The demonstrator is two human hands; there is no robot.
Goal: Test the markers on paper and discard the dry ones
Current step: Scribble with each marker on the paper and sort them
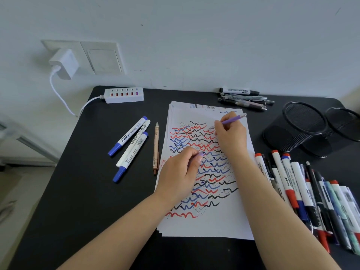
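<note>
A stack of white paper point(218, 225) lies in the middle of the black table, covered with red, blue and black squiggles. My right hand point(230, 135) grips a purple pen point(232, 119) with its tip down on the upper part of the sheet. My left hand point(180, 170) rests on the paper's left side and pinches a small purple cap point(200, 153). Several markers point(303, 190) with red, blue and black caps lie in a heap to the right of the paper.
Three white markers with blue caps point(130, 145) and a brown pen point(155, 148) lie left of the paper. Several dark pens point(245, 99) sit at the back. Two black mesh cups point(303, 125) lie at the right. A white power strip point(124, 95) stands at back left.
</note>
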